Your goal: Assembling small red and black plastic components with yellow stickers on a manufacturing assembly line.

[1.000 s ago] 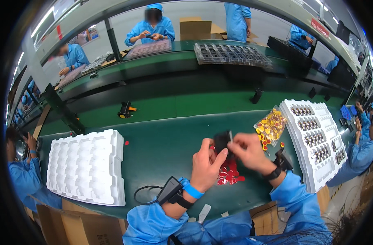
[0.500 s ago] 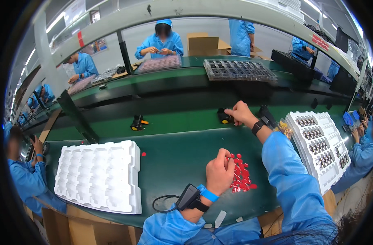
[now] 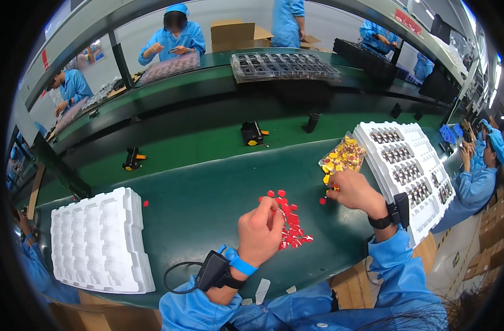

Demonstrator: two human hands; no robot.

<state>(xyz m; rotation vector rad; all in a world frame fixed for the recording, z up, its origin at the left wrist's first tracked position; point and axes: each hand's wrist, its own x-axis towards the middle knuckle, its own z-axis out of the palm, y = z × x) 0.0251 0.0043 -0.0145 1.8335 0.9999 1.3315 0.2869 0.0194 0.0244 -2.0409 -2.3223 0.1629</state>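
My left hand (image 3: 259,231) is closed in a pinch over the left side of a scatter of small red pieces (image 3: 291,223) on the green bench; what its fingertips hold is hidden. Farther right, my right hand (image 3: 355,192) is closed just below the mouth of a clear plastic bag (image 3: 347,151) filled with small yellow pieces. A bit of yellow and dark shows at its fingertips. One red piece (image 3: 322,201) lies beneath those fingertips. Ahead, a black device with a yellow part (image 3: 253,134) rests on the green belt.
Stacked white molded trays (image 3: 100,243) stand at left, their cells bare. On the right, another white tray (image 3: 409,165) holds rows of small metal parts. Another black-and-yellow device (image 3: 132,159) and a black cylinder (image 3: 312,122) are on the belt. Co-workers in blue sit beyond and beside.
My right hand has left the black device on the belt and come back to the bag of yellow pieces. My left hand stays by the red pieces. The view has swung right.
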